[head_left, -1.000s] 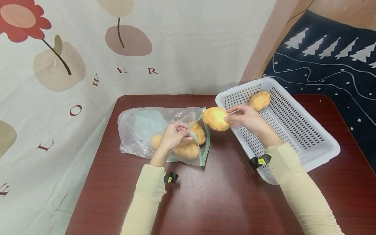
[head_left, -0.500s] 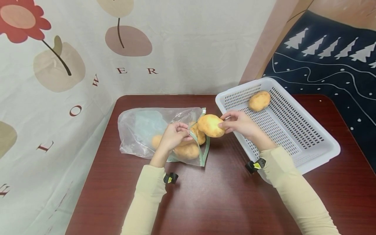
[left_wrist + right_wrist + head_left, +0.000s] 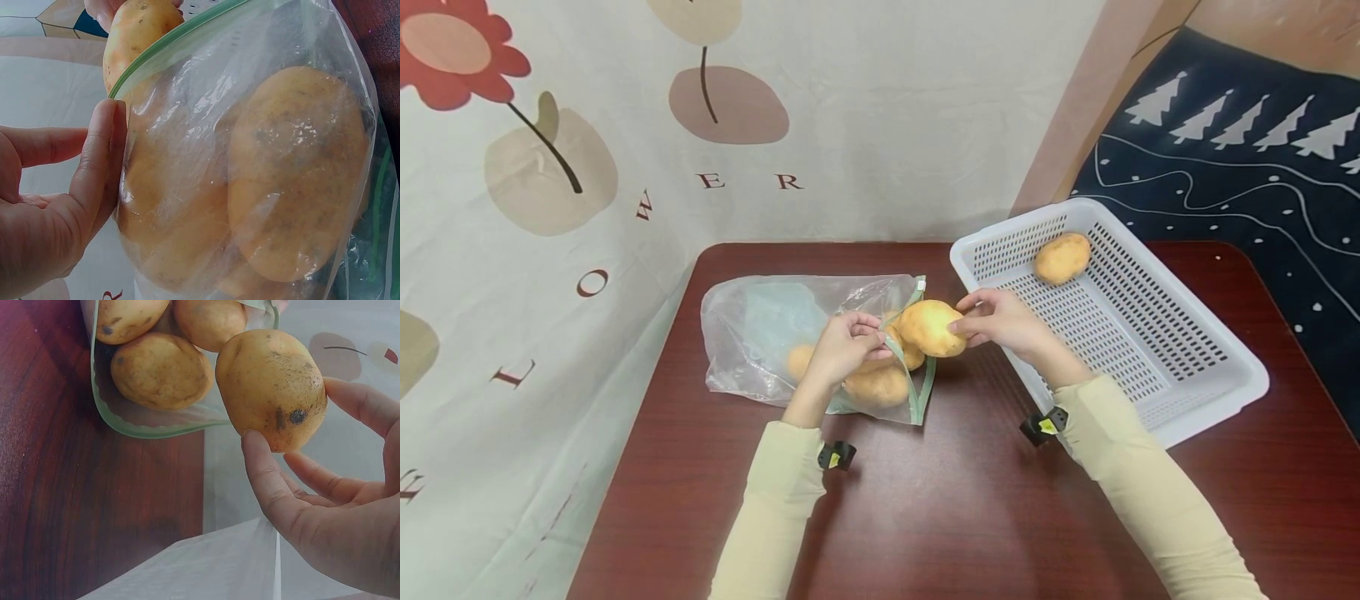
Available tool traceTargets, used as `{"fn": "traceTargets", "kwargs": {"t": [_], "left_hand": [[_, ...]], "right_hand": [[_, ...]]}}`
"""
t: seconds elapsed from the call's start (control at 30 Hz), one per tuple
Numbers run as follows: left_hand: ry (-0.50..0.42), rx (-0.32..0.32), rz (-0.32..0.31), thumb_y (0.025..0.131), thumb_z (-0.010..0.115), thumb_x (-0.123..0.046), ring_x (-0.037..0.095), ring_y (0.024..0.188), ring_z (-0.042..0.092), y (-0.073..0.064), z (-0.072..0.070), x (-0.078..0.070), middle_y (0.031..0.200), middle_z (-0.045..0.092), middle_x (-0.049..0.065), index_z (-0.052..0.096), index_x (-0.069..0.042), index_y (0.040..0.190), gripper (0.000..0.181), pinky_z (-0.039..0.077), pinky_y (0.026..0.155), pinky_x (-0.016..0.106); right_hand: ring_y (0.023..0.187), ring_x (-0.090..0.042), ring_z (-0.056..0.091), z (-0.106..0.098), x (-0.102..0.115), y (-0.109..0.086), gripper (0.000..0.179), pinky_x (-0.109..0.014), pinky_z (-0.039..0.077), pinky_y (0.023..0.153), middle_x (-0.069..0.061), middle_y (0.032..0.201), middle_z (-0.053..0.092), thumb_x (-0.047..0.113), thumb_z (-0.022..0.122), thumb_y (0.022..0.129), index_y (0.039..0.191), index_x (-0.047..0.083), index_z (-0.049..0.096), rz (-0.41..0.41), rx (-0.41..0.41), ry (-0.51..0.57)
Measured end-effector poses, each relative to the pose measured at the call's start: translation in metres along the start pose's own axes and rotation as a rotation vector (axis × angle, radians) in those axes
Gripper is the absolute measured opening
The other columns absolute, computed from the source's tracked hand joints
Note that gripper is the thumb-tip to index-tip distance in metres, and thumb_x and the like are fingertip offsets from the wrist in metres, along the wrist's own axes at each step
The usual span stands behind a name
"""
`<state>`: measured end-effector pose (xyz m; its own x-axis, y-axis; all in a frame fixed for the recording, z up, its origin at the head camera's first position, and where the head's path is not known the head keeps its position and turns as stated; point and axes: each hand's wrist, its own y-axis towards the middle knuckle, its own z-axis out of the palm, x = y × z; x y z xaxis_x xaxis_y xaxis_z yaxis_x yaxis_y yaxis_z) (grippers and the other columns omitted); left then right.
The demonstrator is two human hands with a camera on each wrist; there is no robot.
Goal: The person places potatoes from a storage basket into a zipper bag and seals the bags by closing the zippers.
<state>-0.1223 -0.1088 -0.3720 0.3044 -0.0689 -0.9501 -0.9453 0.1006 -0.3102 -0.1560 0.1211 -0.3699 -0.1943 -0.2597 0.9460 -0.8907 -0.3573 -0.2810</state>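
A clear zip bag [image 3: 760, 333] with a green rim lies on its side on the table, its mouth facing right. Several potatoes [image 3: 161, 370] sit inside it. My left hand [image 3: 844, 350] pinches the upper edge of the bag's mouth between thumb and fingers and lifts it. With thumb and fingertips, my right hand [image 3: 1007, 327] holds another potato [image 3: 931, 328] right at the opening, where it overlaps the rim and a potato inside. In the right wrist view this held potato [image 3: 275, 390] shows a dark spot near its lower end.
A white perforated plastic basket [image 3: 1217, 342] stands at an angle on the right, with one potato [image 3: 1063, 258] at its far end. Its near left wall lies under the right forearm. The dark red table [image 3: 925, 517] meets a patterned cloth [image 3: 880, 167] at the back.
My right hand has moved left and slightly toward me, bringing the potato from beside the basket to the bag's mouth. My left hand keeps its grip in the same place.
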Motion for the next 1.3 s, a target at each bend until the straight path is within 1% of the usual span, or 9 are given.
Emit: {"fn": "traceTargets", "kwargs": {"t": [0.13,0.37,0.57,0.7,0.8,1.0,1.13,1.2,1.3], "left_hand": [[-0.001,-0.004,-0.002,0.086,0.052,0.011,0.014,0.063,0.06,0.0,0.0,0.0,0.083,0.053,0.015,0.048,0.015,0.106,0.022,0.059,0.069,0.025],[0.006,-0.008,0.009,0.086,0.051,0.011,0.014,0.064,0.059,-0.001,0.001,-0.001,0.084,0.053,0.015,0.047,0.016,0.106,0.021,0.059,0.069,0.025],[0.024,-0.007,0.024,0.086,0.051,0.011,0.014,0.066,0.058,-0.002,0.001,-0.002,0.085,0.053,0.016,0.047,0.015,0.106,0.021,0.059,0.069,0.024],[0.035,-0.007,0.037,0.086,0.051,0.01,0.014,0.066,0.058,-0.001,0.001,-0.003,0.086,0.053,0.017,0.047,0.016,0.106,0.021,0.059,0.069,0.024],[0.035,-0.007,0.04,0.087,0.051,0.01,0.015,0.066,0.058,-0.001,0.001,-0.002,0.087,0.053,0.018,0.047,0.016,0.106,0.021,0.059,0.07,0.026],[0.027,-0.002,0.041,0.087,0.051,0.011,0.015,0.067,0.059,0.0,0.0,-0.001,0.088,0.053,0.018,0.046,0.017,0.107,0.022,0.058,0.075,0.032],[0.034,-0.008,0.039,0.087,0.051,0.011,0.015,0.067,0.058,-0.001,0.0,-0.002,0.087,0.053,0.017,0.047,0.016,0.107,0.021,0.057,0.078,0.038],[0.037,-0.013,0.039,0.087,0.051,0.011,0.015,0.067,0.058,-0.001,0.001,-0.002,0.087,0.052,0.016,0.048,0.016,0.107,0.021,0.057,0.078,0.037],[0.039,-0.017,0.05,0.087,0.051,0.011,0.014,0.067,0.058,-0.001,0.001,-0.003,0.087,0.052,0.017,0.048,0.017,0.107,0.021,0.058,0.076,0.035]], "right_hand": [[0.069,-0.015,0.06,0.002,-0.002,0.002,0.039,-0.04,0.058,0.073,-0.016,0.088,0.058,0.001,0.065,0.079,0.11,-0.014,0.048,0.003,-0.005,-0.015],[0.069,-0.015,0.059,0.005,-0.001,0.002,0.037,-0.046,0.057,0.076,-0.014,0.086,0.058,0.001,0.065,0.079,0.109,-0.014,0.048,-0.004,-0.013,-0.002],[0.069,-0.014,0.059,0.006,-0.001,0.002,0.035,-0.043,0.058,0.074,-0.014,0.086,0.057,-0.001,0.064,0.079,0.108,-0.015,0.049,-0.01,-0.018,0.006],[0.07,-0.014,0.059,0.007,0.0,0.003,0.035,-0.043,0.057,0.075,-0.015,0.088,0.057,-0.001,0.063,0.08,0.108,-0.015,0.049,-0.013,-0.016,0.004],[0.07,-0.014,0.059,0.008,0.0,0.003,0.034,-0.042,0.058,0.075,-0.016,0.089,0.056,-0.001,0.063,0.08,0.108,-0.014,0.049,-0.017,-0.017,-0.004],[0.071,-0.014,0.058,0.011,-0.002,0.005,0.032,-0.038,0.059,0.073,-0.014,0.087,0.055,-0.003,0.062,0.081,0.107,-0.015,0.049,-0.022,-0.012,0.04],[0.07,-0.014,0.058,0.013,-0.003,0.006,0.031,-0.041,0.058,0.074,-0.013,0.087,0.055,-0.004,0.061,0.082,0.108,-0.015,0.049,-0.016,0.003,0.045],[0.07,-0.014,0.058,0.013,-0.004,0.007,0.03,-0.044,0.057,0.076,-0.013,0.086,0.055,-0.004,0.061,0.082,0.107,-0.015,0.049,-0.013,0.008,0.042],[0.069,-0.014,0.058,0.013,-0.004,0.007,0.029,-0.043,0.058,0.074,-0.013,0.085,0.055,-0.003,0.061,0.083,0.107,-0.015,0.049,-0.012,0.013,0.035]]}}
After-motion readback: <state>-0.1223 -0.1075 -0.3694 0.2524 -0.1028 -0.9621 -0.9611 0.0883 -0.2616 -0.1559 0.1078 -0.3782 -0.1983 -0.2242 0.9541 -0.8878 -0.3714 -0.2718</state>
